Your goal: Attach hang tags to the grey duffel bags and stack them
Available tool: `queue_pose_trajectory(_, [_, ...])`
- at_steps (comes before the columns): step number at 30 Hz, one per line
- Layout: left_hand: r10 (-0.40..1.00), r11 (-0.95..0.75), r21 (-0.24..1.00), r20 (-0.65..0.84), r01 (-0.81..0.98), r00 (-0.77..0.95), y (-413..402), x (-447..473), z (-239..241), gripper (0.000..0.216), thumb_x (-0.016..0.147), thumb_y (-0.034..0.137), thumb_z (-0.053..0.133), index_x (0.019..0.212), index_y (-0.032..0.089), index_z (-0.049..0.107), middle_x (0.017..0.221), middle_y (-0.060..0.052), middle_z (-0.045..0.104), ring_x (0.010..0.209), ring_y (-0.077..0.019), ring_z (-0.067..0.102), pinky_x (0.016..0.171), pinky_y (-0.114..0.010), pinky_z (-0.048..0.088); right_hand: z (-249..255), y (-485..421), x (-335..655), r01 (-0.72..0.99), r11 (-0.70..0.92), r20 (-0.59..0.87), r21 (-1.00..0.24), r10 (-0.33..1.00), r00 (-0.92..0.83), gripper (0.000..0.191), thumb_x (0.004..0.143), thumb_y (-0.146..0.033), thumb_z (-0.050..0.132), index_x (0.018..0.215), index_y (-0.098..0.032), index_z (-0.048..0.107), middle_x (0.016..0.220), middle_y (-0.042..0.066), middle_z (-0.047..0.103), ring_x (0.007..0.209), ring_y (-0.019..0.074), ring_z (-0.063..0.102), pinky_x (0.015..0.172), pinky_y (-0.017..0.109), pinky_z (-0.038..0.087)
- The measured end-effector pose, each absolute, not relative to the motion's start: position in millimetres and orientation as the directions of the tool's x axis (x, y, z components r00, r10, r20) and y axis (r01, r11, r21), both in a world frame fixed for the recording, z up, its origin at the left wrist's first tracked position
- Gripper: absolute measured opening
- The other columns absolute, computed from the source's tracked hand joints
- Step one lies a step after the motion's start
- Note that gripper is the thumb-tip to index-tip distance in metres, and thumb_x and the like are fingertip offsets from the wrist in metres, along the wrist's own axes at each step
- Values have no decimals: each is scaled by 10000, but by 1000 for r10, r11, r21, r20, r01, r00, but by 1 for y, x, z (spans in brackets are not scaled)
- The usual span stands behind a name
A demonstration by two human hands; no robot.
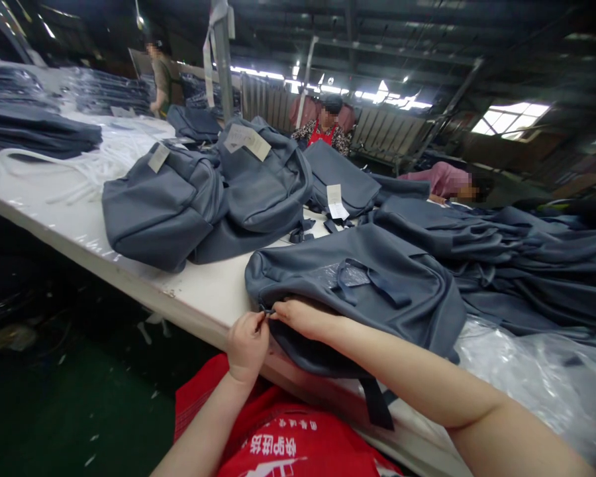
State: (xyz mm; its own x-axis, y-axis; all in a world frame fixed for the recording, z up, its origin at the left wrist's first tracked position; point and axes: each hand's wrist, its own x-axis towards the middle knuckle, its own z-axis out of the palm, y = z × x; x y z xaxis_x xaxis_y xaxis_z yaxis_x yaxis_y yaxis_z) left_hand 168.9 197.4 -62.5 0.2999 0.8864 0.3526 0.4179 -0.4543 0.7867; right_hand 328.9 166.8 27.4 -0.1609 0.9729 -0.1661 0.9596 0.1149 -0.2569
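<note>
A dark blue-grey backpack (402,278) lies on its side at the table's front edge, its long opening facing me. My left hand (248,341) is closed in a pinch at the left end of that opening. Against its fingertips, my right hand (298,317) pinches the same small dark spot, which looks like the end of the zipper; the fingers partly hide it. My right forearm crosses in front of the backpack. A loose strap and a piece of clear plastic (328,275) rest on top, and a dark strap end (377,404) hangs over the edge.
More backpacks (163,205) with paper tags stand behind on the white table (213,285). Folded dark fabric pieces (536,265) and clear plastic bags (541,377) lie at the right. White cord (79,159) is heaped at the left. Several people work farther back.
</note>
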Motion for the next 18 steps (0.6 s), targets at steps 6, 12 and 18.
queue_pose_trajectory(6, [817,-574,660,425,485,389,199,167,-69,209,899,277,490,792,222,661,796,-92,695,776,-253,643,756,-375,475,23,179,327,968,99,-242,-229,958,-156,319,951,-405,466,866,-193,690,904,66,696,767,194,596,742,311,428])
queue_pose_trajectory(12, [772,-635,597,474,490,424,198,154,-66,157,920,280,512,875,200,639,832,-87,692,785,-242,643,753,-371,494,31,172,333,945,56,-259,-324,955,-146,371,958,-423,441,1042,-157,686,1093,132,693,975,256,643,886,338,471])
queue_pose_trajectory(18, [336,-938,265,552,222,763,167,162,-62,398,803,131,538,1199,154,573,1169,-127,663,1113,-278,587,1004,-432,465,49,133,353,878,-283,-529,-386,847,40,689,819,-416,621,1406,-111,432,1204,180,648,724,211,701,738,321,553])
